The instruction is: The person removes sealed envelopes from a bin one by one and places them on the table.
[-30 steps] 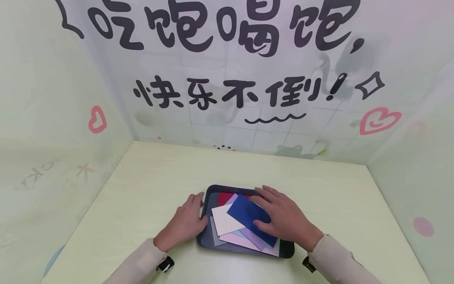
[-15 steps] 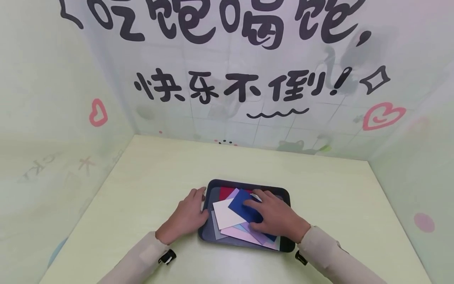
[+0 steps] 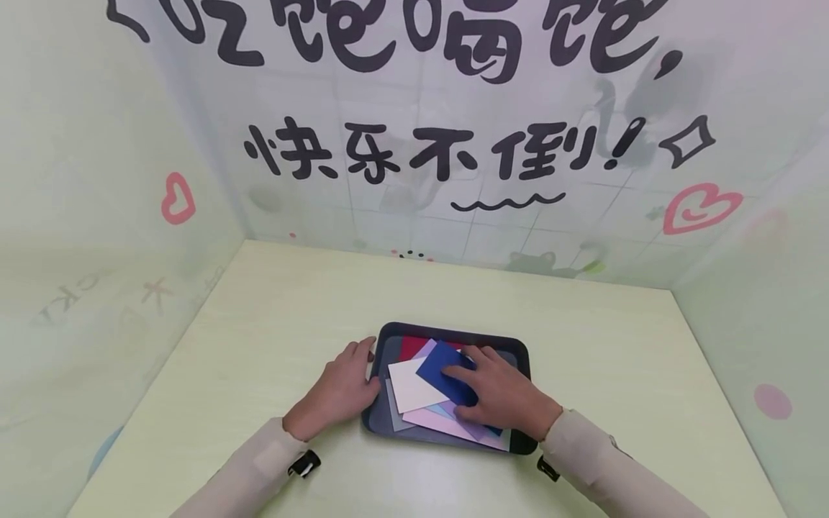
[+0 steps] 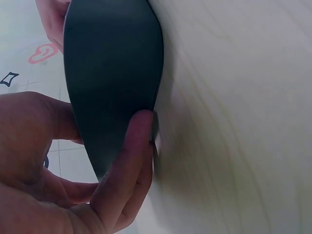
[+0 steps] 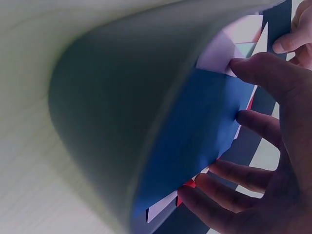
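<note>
A dark grey tray lies on the table, holding several overlapping coloured cards. My left hand grips its left end; in the left wrist view, fingers and thumb close around the tray wall. On top of the pile lies a blue card. My right hand spans this card, thumb at one long edge and fingers towards the other, as the right wrist view shows on the blue surface. Beneath it are a white card, a red card and a pink card.
The pale wood-grain table surrounds the tray. A printed back wall with dark lettering rises behind it, and pale walls stand at both sides.
My right hand has come left and inward over the blue card, its fingers now further across it. My left hand stays at the tray's left end. The camera view has tilted slightly.
</note>
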